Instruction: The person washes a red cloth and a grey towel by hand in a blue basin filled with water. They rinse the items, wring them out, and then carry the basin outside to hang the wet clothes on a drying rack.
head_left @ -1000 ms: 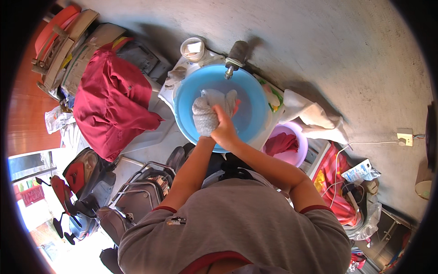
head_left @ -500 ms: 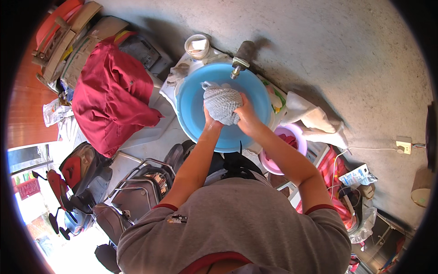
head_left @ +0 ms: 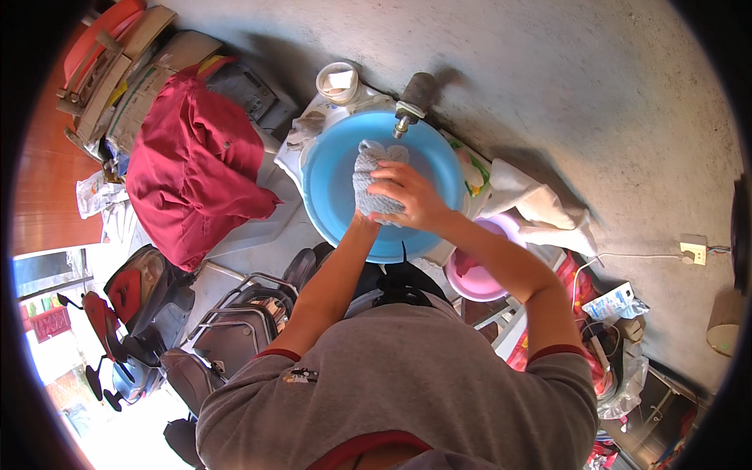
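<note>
A rounded, grey knitted item with a small loop at its far end is held over the light blue basin. My left hand supports it from beneath at its near side, with most of the fingers hidden under the knit. Across its top and right side lies my right hand, the fingers curved and pressed onto the fabric. Just beyond the basin's far rim, a metal tap juts from the wall. Whether the knit is a cap or something else I cannot tell.
A pink basin with red cloth stands right of the blue one. Red fabric covers boxes at left. A white tub sits behind the basin. Folding chairs and a scooter are at near left. A cable runs to a wall socket.
My right hand has shifted from the item's right edge to over its top. The knit has turned and looks narrower. My left hand stays at its near side.
</note>
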Demonstrator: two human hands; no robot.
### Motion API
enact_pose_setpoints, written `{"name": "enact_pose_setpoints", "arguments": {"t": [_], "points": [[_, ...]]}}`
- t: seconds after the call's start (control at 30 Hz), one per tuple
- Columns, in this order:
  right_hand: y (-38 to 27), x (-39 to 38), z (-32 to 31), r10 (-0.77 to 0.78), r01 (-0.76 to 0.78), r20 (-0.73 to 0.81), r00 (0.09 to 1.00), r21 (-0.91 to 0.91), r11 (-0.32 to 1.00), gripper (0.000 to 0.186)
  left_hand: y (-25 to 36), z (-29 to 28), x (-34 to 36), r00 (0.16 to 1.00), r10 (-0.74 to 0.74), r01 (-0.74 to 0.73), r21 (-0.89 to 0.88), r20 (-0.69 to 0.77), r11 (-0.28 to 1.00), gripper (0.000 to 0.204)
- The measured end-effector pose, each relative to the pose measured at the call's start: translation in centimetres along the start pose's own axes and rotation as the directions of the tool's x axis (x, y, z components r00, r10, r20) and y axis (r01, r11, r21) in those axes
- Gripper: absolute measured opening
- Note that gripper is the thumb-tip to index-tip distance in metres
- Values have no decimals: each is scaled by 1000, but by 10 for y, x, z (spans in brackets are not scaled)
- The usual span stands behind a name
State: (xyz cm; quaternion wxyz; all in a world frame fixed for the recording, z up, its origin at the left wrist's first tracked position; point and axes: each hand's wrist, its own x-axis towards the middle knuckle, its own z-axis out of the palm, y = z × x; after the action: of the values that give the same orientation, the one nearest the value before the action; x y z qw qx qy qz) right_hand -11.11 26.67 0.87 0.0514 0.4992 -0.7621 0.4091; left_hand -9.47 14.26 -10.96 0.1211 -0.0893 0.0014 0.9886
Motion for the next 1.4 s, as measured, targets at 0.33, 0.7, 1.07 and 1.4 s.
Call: {"name": "enact_pose_setpoints", "arguments": {"t": [0.33,0.7,1.07,1.4], "points": [[14,2,35,951,-392,-79,298,899,198,24,12,21,-7,984,110,-93,129,-137,987,65],[88,-17,42,730,-484,656,191,710,-511,37,24,40,-27,954,29,67,305,-299,950,53],[92,4,41,541,-861,838,65,321,-394,43,26,65,-45,925,159,109,644,-344,757,60],[100,-35,72,459,-910,888,23,209,-359,42,28,59,-53,983,65,122,885,-169,449,59]]}}
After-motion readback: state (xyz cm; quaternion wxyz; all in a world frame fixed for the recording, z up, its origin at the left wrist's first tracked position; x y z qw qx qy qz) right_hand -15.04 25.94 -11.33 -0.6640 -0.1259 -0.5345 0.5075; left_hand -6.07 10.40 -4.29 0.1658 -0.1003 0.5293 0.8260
